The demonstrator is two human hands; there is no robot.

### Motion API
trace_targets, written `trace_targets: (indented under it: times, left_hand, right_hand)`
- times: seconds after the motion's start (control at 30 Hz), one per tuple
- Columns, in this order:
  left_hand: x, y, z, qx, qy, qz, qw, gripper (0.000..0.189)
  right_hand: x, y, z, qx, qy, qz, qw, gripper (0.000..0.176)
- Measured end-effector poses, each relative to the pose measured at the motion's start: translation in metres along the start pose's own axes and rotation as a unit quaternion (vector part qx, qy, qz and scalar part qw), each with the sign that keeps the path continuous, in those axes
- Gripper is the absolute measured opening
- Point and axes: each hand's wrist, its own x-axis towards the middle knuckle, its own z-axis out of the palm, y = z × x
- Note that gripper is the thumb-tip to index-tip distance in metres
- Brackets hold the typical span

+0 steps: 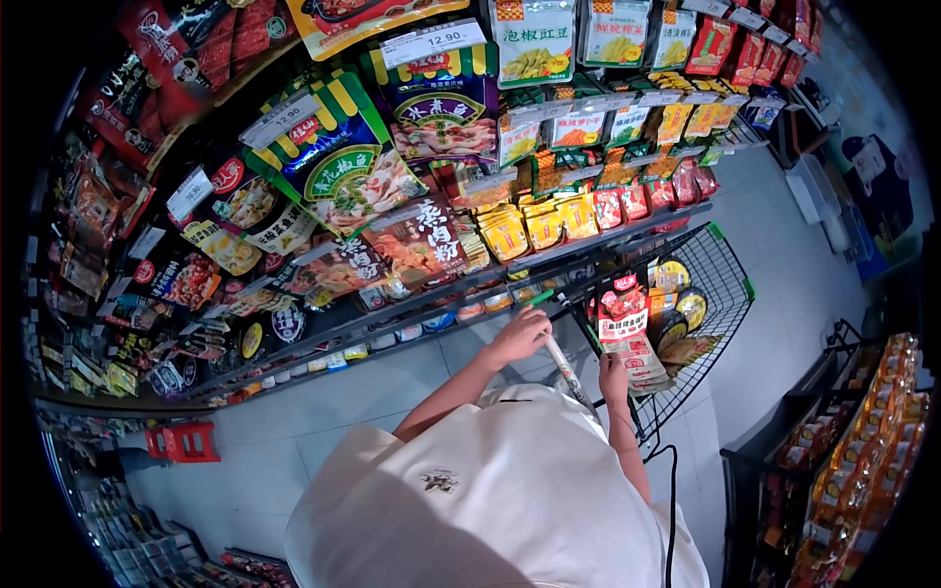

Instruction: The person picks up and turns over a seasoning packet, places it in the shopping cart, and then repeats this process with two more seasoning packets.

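Observation:
My left hand (pixel 520 336) is closed around the handle (pixel 566 370) of a shopping cart, close to its green end. My right hand (pixel 613 378) pinches the lower edge of a red and white seasoning pouch (pixel 624 306) with food pictured on it. The pouch is over the near side of the wire cart basket (pixel 727 338). Just below it, a paler packet (pixel 642 361) lies beside my right fingers, partly overlapped. Round tubs with yellow and dark lids (pixel 692 308) and a few other packets sit in the basket.
Shelves of hanging food pouches (pixel 343 171) and yellow packets (pixel 505 233) run along the cart's left side. Racks of bottles and jars (pixel 872 446) stand at the right. A red stool (pixel 191 442) is at the lower left, on the tiled floor (pixel 358 392). A black cable (pixel 672 510) hangs beside my right arm.

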Motion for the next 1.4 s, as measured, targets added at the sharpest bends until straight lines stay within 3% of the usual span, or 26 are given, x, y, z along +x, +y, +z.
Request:
trace_targets:
  times: [0.1, 0.6, 0.7, 0.93, 1.03, 1.13, 1.23, 1.27, 1.37, 1.4]
  left_hand:
    - [-0.004, -0.001, 0.001, -0.028, 0.02, -0.035, 0.999, 0.018]
    - [-0.015, 0.001, -0.011, -0.022, 0.043, -0.022, 0.999, 0.011]
    - [-0.019, -0.004, -0.013, -0.038, -0.005, -0.05, 0.998, 0.01]
    - [-0.035, -0.013, -0.019, -0.069, -0.001, -0.037, 0.997, 0.014]
    - [-0.041, -0.013, -0.028, -0.139, 0.009, -0.067, 0.988, 0.022]
    - [-0.051, -0.008, -0.045, -0.212, 0.003, -0.19, 0.959, 0.029]
    - [-0.063, -0.007, -0.072, -0.231, 0.075, -0.24, 0.94, 0.029]
    - [-0.068, -0.014, -0.08, -0.199, 0.127, -0.208, 0.949, 0.03]
    - [-0.076, 0.002, -0.138, -0.256, 0.308, -0.216, 0.891, 0.029]
    - [-0.083, 0.003, -0.163, -0.197, 0.344, -0.219, 0.892, 0.029]
  right_hand:
    - [0.001, 0.0, 0.005, 0.007, -0.023, 0.002, 1.0, 0.031]
    - [-0.003, -0.006, 0.014, -0.008, -0.052, 0.018, 0.998, 0.033]
    - [-0.007, -0.014, 0.012, -0.001, -0.053, 0.017, 0.998, 0.033]
    - [-0.013, -0.032, 0.011, -0.038, -0.046, -0.012, 0.998, 0.029]
    - [-0.013, -0.049, 0.01, -0.046, -0.052, -0.03, 0.997, 0.029]
    - [-0.006, -0.057, 0.011, -0.047, -0.064, -0.053, 0.995, 0.034]
    - [0.001, -0.057, 0.016, -0.069, -0.071, -0.083, 0.992, 0.034]
    - [0.001, -0.059, 0.016, -0.078, -0.077, -0.077, 0.991, 0.035]
    - [0.001, -0.063, 0.015, -0.072, -0.077, -0.083, 0.991, 0.035]
    - [0.002, -0.065, 0.013, -0.064, -0.085, -0.079, 0.991, 0.035]
